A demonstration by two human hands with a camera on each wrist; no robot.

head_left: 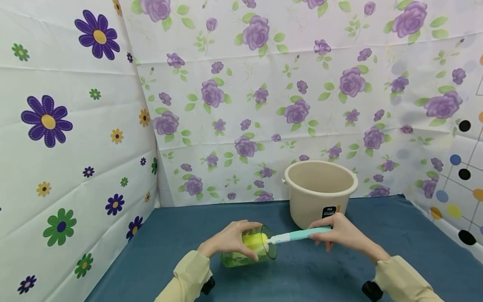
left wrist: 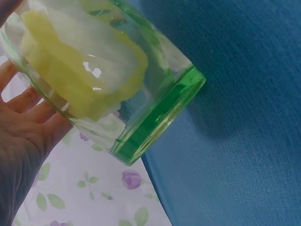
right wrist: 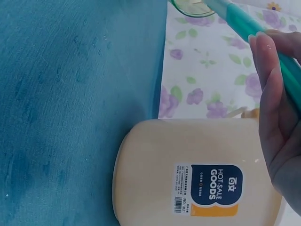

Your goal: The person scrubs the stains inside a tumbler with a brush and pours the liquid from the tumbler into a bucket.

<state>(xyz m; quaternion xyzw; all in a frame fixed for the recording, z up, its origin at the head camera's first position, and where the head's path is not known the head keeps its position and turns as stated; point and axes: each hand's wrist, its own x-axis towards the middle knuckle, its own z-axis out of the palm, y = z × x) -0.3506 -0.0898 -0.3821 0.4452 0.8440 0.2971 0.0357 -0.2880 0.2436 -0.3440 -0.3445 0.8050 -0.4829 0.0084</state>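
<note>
My left hand point(head_left: 237, 238) grips a clear green-tinted glass point(head_left: 239, 259), tilted on its side with its mouth toward the right. In the left wrist view the thick green base of the glass point(left wrist: 160, 115) faces away from the palm. Inside it sits the yellow and white sponge head point(head_left: 256, 243) of a cup brush. My right hand point(head_left: 341, 232) holds the brush by its teal and white handle point(head_left: 299, 235), pinched between thumb and fingers. The right wrist view shows the teal handle point(right wrist: 242, 21) running into the mouth of the glass.
A beige bucket point(head_left: 320, 197) with a label stands at the back right, just behind my right hand. Blue cloth point(head_left: 181, 235) covers the table, with damp-looking spots near the bucket. Flower-patterned sheets point(head_left: 226, 126) enclose the back and sides.
</note>
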